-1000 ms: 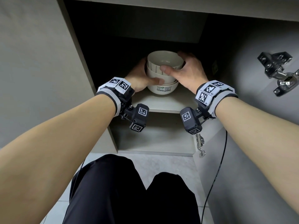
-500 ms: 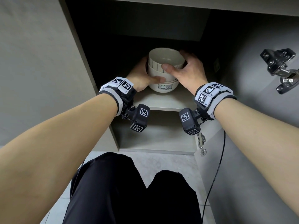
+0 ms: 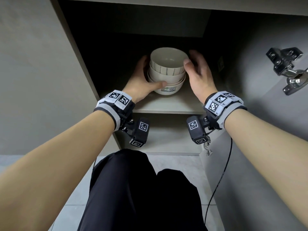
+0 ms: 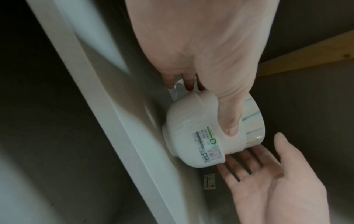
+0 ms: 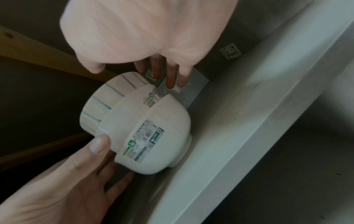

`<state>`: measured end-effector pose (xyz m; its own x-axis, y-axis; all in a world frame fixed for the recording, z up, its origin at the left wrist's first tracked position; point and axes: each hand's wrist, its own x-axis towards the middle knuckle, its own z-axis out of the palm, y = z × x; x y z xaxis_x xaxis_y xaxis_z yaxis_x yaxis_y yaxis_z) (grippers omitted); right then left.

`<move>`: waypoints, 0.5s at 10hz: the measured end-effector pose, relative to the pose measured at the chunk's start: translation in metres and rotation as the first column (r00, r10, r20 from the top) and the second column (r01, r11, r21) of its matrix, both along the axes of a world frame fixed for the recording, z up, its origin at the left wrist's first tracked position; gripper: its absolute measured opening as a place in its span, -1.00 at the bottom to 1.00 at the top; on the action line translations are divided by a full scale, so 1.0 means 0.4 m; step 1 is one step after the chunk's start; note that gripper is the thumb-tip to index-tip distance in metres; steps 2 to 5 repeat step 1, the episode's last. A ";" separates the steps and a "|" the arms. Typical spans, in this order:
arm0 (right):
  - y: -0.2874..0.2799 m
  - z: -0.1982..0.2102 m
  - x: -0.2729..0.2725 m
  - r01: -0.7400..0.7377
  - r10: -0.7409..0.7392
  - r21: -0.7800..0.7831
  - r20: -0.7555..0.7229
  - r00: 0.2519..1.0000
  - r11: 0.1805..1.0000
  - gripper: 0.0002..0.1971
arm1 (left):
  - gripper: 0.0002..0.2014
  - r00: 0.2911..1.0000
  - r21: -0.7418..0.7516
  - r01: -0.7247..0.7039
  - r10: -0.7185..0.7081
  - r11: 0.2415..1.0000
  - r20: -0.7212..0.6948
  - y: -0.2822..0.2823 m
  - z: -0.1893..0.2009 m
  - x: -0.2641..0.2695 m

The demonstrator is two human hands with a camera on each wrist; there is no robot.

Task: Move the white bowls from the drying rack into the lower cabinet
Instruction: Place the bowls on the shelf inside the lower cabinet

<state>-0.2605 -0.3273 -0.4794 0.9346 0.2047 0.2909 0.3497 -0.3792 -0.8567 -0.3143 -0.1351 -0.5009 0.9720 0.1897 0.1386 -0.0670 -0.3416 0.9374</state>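
A stack of white bowls (image 3: 166, 77) stands on the upper shelf (image 3: 168, 105) of the lower cabinet; the top bowl has grey vertical stripes, the bottom one a printed label. My left hand (image 3: 141, 80) grips the stack from the left, its thumb (image 4: 229, 121) across the front and its fingers behind. Just right of the stack, my right hand (image 3: 198, 72) is off the bowls with straight, spread fingers (image 5: 170, 72). The wrist views show the same stack (image 4: 191, 136) (image 5: 143, 128) resting on the shelf.
The cabinet door stands open at the right with a metal hinge (image 3: 286, 67) and a lower hinge (image 3: 206, 147). The left side panel (image 3: 75, 55) bounds the opening. A lower compartment (image 3: 166, 135) lies under the shelf. My knees (image 3: 141, 189) and a black cable (image 3: 221, 177) are below.
My right hand has let go of the top bowl and drawn back a little to the right with its fingers spread. The left hand keeps its grip on the stack.
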 end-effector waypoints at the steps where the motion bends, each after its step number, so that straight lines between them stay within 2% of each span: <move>1: 0.004 0.010 0.008 0.026 -0.026 0.037 0.014 1.000 0.999 -0.46 | 0.14 1.000 -0.033 0.003 -0.003 0.999 0.000 0.004 0.020 0.003; 5: 0.004 0.010 0.008 0.026 -0.026 0.037 0.014 1.000 0.999 -0.46 | 0.14 1.000 -0.033 0.003 -0.003 0.999 0.000 0.004 0.020 0.003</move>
